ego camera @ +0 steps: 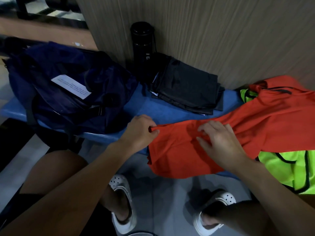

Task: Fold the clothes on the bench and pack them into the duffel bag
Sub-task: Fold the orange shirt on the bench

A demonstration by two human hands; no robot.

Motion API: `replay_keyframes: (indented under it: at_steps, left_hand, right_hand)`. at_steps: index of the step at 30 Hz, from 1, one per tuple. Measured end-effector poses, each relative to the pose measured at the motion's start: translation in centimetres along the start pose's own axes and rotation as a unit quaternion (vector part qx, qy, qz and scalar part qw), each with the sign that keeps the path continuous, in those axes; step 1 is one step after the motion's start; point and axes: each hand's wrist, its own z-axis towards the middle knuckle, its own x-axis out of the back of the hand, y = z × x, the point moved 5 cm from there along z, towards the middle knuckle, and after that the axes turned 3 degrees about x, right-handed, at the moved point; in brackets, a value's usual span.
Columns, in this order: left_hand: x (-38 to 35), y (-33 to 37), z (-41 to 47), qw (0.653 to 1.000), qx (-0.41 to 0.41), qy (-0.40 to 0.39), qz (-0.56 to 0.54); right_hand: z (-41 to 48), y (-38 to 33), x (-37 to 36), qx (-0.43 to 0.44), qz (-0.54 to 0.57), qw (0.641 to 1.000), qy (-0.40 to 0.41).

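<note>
Here, the left hand (142,129) pinches an edge of the orange shirt (179,150), apparently to tension it, while the right hand (219,143) presses spread fingers onto it on the bench (153,106), beside the duffel bag (68,86).

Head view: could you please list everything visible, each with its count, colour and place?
duffel bag: 1, navy, left end of the bench
label: 1, white, on the duffel bag
bottle: 1, black, upright against the wall
folded clothes: 1 pile, black, mid bench, by the bottle
shirt: 1, orange, unfolded, right, over the vest
vest: at least 1, neon yellow, black trim, under the shirt
bench: 1, blue, along the wall
clogs: 2, white, worn, below the bench
left hand: pinches the shirt's edge
right hand: on the shirt, fingers bent
</note>
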Motion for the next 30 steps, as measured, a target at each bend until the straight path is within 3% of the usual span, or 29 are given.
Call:
replay_keyframes:
  at_steps: [6, 11, 15, 16, 19, 20, 23, 30]
  left_hand:
    - [0.4, 0.1, 1.1, 0.998, 0.005, 0.002, 0.06]
    - [2.7, -1.1, 2.9, 0.993, 0.009, 0.105, 0.047]
    - [1.3, -2.3, 2.8, 0.99, 0.054, 0.097, 0.085]
    - [1.0, -1.9, 2.3, 0.986, 0.044, 0.114, 0.115]
    - [-0.6, 1.6, 0.3, 0.969, -0.109, 0.146, 0.164]
    - [-1.7, 2.3, -0.3, 0.97, -0.132, 0.117, 0.167]
    - [-5.3, 1.5, -1.6, 0.969, -0.063, -0.026, 0.237]
    - [-3.4, -1.6, 1.1, 0.927, -0.111, -0.072, 0.351]
  right_hand:
    - [-2.8, 1.5, -1.4, -0.037, 0.011, 0.992, -0.123]
    - [-4.9, 0.2, -2.3, 0.002, 0.024, 0.982, -0.189]
    - [-5.2, 0.4, -1.8, -0.005, -0.025, 0.989, -0.148]
    - [-5.2, 0.8, -1.8, -0.02, -0.031, 0.988, -0.148]
    - [-5.7, 1.3, -2.7, -0.035, -0.059, 0.982, -0.174]
    - [-5.9, 1.2, -3.1, -0.04, -0.07, 0.98, -0.182]
    - [-6.3, 0.5, -3.8, -0.066, -0.092, 0.974, -0.198]
    - [-5.4, -1.1, -1.9, -0.041, -0.081, 0.986, -0.142]
